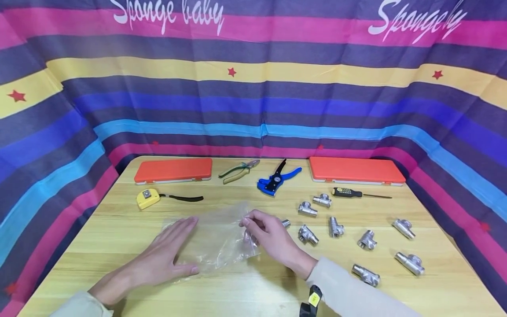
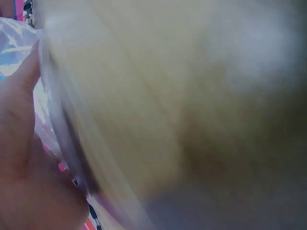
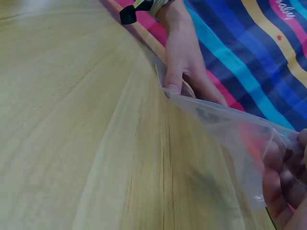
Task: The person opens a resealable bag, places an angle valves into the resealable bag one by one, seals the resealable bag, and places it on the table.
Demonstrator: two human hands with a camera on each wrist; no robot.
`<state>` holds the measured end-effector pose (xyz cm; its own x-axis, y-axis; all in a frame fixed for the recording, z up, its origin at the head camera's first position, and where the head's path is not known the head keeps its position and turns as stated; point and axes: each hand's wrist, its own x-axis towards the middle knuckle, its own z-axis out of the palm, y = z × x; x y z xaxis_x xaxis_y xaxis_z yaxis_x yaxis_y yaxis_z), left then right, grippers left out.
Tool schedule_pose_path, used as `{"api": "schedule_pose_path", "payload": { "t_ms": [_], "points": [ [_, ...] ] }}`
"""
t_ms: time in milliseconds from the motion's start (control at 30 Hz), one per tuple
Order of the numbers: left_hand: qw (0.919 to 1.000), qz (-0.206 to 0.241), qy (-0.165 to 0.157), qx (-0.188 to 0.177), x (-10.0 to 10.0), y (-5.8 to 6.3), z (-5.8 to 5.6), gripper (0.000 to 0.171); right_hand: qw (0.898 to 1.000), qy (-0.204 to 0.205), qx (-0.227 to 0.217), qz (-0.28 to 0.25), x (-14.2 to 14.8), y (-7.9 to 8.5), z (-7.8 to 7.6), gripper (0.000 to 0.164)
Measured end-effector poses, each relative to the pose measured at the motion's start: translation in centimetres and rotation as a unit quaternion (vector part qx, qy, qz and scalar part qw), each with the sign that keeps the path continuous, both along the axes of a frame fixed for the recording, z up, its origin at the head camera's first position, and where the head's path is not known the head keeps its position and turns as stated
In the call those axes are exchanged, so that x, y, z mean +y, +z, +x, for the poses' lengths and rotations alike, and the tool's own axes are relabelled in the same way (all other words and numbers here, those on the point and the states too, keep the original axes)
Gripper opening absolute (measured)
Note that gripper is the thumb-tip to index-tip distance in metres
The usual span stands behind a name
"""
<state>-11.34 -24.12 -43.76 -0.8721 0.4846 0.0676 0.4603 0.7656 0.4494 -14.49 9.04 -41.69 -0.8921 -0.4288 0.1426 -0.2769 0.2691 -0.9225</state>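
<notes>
A clear plastic bag (image 1: 215, 237) spreads between the two hands above the wooden table. My left hand (image 1: 160, 257) lies along the bag's left side, its fingers straight and the thumb apart from them. In the right wrist view, the left thumb (image 3: 175, 87) is right at the bag's edge. At the opposite side my right hand (image 1: 273, 235) pinches the plastic between thumb and fingers. The right fingers (image 3: 276, 179) partly show through the film in the right wrist view. The left wrist view is mostly blurred, with the left hand (image 2: 24, 143) at its edge against the bag (image 2: 17, 40).
Several metal tee pipe fittings (image 1: 336, 227) lie to the right. Farther back are a yellow tape measure (image 1: 148, 199), pliers (image 1: 239, 171), a blue wire stripper (image 1: 276, 178), a screwdriver (image 1: 348, 193) and two red cases (image 1: 174, 169). A striped curtain (image 1: 245, 105) surrounds the table (image 1: 130, 237).
</notes>
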Motion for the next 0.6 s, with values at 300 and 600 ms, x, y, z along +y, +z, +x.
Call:
{"api": "schedule_pose_path", "payload": {
  "t_ms": [300,600],
  "points": [
    [0.9999,0.015,-0.001,-0.004,-0.9,0.3,0.1,0.111,0.998,0.036,-0.050,-0.026,0.3,-0.1,0.1,0.025],
    [0.9961,0.086,-0.019,0.002,3.0,1.6,-1.6,0.093,0.988,0.087,-0.114,-0.049,-1.0,-0.6,0.6,0.027]
  ]
}}
